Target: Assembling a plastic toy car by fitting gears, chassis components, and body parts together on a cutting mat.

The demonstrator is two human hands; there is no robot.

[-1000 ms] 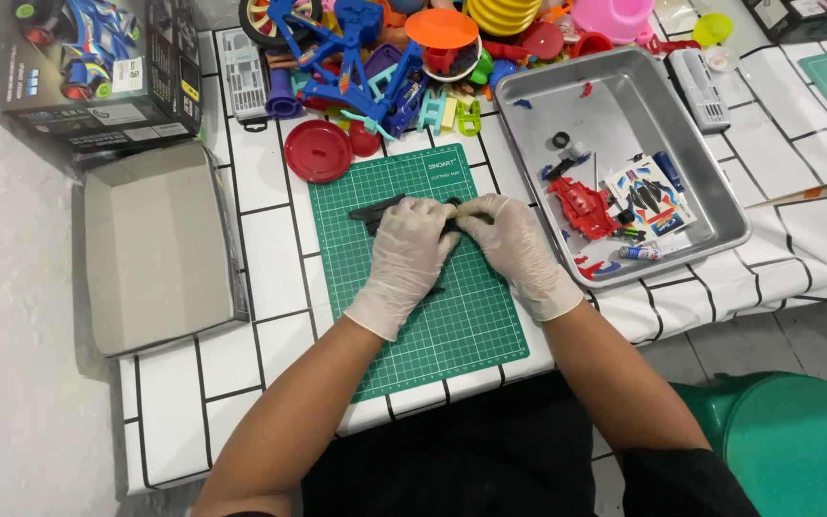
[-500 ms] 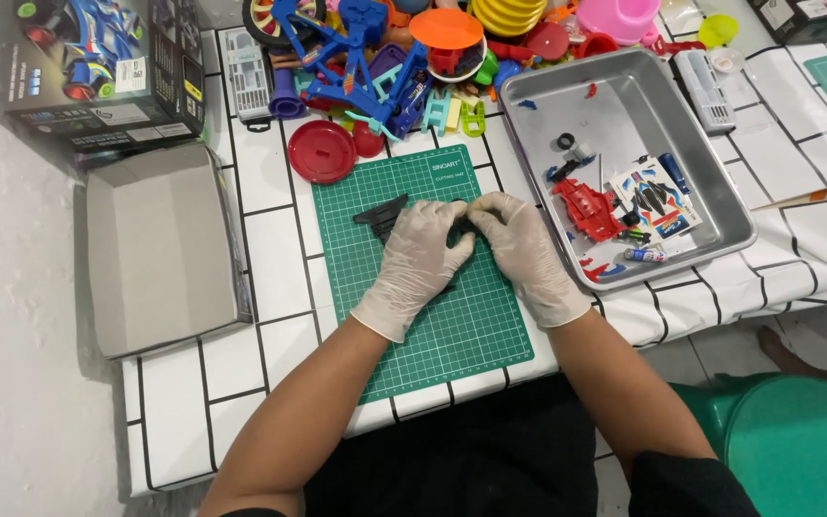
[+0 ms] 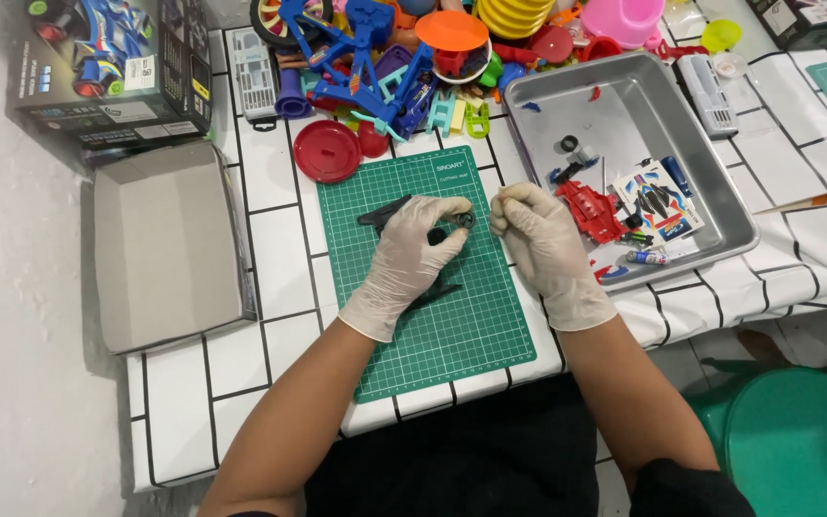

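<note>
The scene is bright and evenly lit, with soft white light that seems to fall from above and a little from the right. Shadows are faint and short: a dim one lies along the left side of the grey box lid [image 3: 169, 244], and another sits under the left hand [image 3: 412, 257] on the green cutting mat [image 3: 452, 325]. The metal tray [image 3: 710, 191] shows a mild sheen on its floor and rim, without harsh glare. Both white gloves are close to washed out. Focus is sharp across the table. The wide lens bends the table's grid lines outward near the edges, and the green stool [image 3: 801, 440] looks slightly soft.
</note>
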